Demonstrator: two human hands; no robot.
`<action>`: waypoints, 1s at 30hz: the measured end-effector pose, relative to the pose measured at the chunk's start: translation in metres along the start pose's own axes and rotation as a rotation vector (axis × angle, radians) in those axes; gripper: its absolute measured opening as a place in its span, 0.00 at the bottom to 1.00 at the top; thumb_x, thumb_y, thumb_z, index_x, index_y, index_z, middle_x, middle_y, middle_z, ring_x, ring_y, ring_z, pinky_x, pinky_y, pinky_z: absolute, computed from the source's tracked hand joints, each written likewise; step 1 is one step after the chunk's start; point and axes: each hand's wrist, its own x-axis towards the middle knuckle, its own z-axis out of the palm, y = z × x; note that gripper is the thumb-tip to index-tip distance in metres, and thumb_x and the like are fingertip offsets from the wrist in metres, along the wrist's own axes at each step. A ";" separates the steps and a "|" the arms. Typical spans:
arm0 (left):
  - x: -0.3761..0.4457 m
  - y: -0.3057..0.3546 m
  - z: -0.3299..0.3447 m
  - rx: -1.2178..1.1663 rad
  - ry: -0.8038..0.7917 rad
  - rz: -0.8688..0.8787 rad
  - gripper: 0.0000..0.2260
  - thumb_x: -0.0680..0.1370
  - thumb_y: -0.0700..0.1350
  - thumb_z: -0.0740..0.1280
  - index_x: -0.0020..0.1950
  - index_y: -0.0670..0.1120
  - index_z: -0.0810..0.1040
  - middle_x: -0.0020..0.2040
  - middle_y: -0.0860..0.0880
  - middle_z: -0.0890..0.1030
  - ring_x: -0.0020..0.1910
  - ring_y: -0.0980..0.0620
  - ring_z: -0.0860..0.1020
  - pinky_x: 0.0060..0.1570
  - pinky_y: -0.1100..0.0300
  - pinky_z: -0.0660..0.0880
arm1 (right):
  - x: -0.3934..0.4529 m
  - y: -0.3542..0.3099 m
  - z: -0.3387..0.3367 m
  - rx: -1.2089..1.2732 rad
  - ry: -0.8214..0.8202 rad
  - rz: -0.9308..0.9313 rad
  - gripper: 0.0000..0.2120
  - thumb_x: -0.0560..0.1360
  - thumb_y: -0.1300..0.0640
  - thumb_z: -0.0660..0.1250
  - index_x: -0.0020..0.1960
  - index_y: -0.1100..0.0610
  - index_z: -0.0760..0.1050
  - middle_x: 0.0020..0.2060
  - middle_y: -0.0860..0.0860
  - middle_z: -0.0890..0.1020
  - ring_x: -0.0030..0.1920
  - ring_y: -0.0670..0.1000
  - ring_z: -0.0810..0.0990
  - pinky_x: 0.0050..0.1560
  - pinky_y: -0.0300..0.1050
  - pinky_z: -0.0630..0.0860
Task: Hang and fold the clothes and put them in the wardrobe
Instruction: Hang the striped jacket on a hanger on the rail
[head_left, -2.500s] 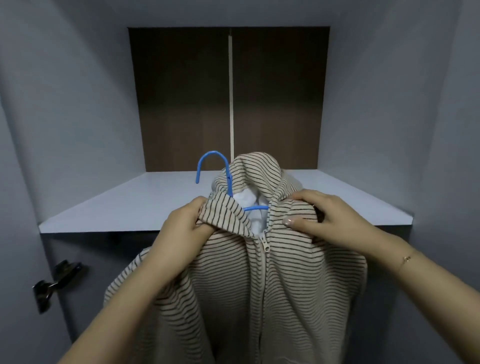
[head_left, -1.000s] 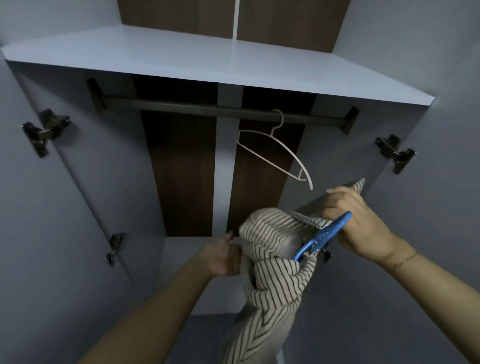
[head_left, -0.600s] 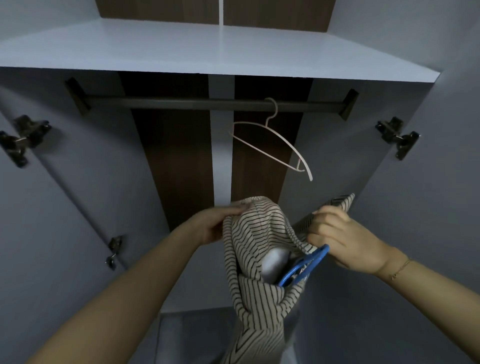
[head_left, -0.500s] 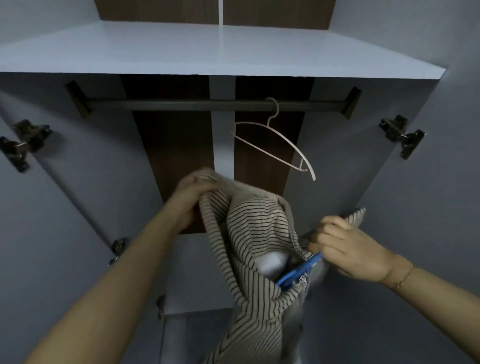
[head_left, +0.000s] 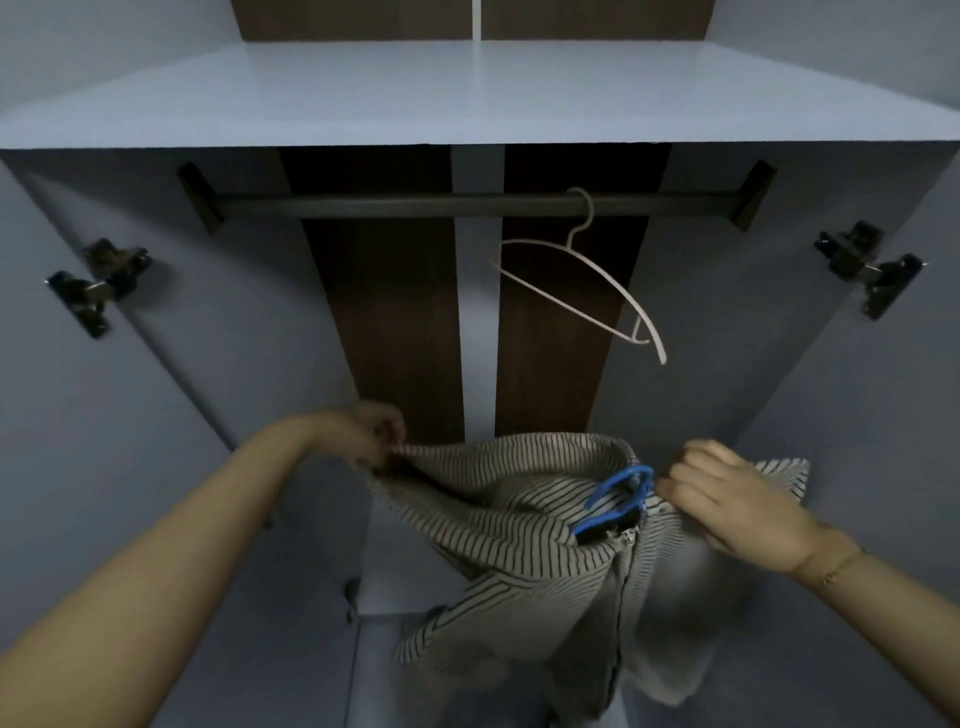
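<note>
A beige hooded jacket with thin dark stripes (head_left: 524, 525) hangs between my hands inside the open wardrobe, below the dark rail (head_left: 395, 203). A blue hanger (head_left: 615, 499) sits in its neck, hook tilted to the right. My left hand (head_left: 371, 434) pinches the edge of the hood and stretches it out to the left. My right hand (head_left: 727, 499) grips the jacket's collar right beside the blue hook. The zip runs down the jacket's front.
A white empty hanger (head_left: 584, 291) hangs on the rail at centre right. A pale shelf (head_left: 467, 98) runs above the rail. Door hinges are at the left (head_left: 96, 283) and the right (head_left: 867, 265) wall. Brown back panels show behind.
The view dropped from the top shelf to the rail section. My left hand has pulled the hood out to the left and lower; the right hand stays at the collar by the blue hook.
</note>
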 end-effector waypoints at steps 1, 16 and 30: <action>0.002 -0.001 0.009 0.014 -0.121 -0.093 0.17 0.74 0.36 0.70 0.60 0.48 0.73 0.54 0.49 0.76 0.49 0.53 0.76 0.44 0.65 0.76 | 0.001 -0.002 0.001 0.006 0.012 -0.017 0.14 0.83 0.61 0.45 0.52 0.59 0.69 0.34 0.54 0.77 0.40 0.53 0.67 0.55 0.50 0.69; 0.100 0.117 0.127 -0.223 -0.427 0.320 0.20 0.72 0.48 0.75 0.62 0.48 0.76 0.52 0.56 0.79 0.57 0.51 0.77 0.58 0.57 0.74 | -0.008 -0.010 -0.022 0.049 0.023 -0.026 0.12 0.83 0.64 0.47 0.54 0.60 0.70 0.42 0.56 0.75 0.46 0.55 0.73 0.66 0.58 0.70; 0.074 0.116 0.085 -0.182 -0.183 0.399 0.19 0.79 0.47 0.67 0.70 0.54 0.70 0.68 0.55 0.72 0.68 0.56 0.69 0.58 0.68 0.68 | -0.009 -0.017 -0.016 0.059 0.066 0.152 0.11 0.82 0.62 0.48 0.52 0.60 0.69 0.35 0.56 0.75 0.39 0.54 0.68 0.44 0.47 0.68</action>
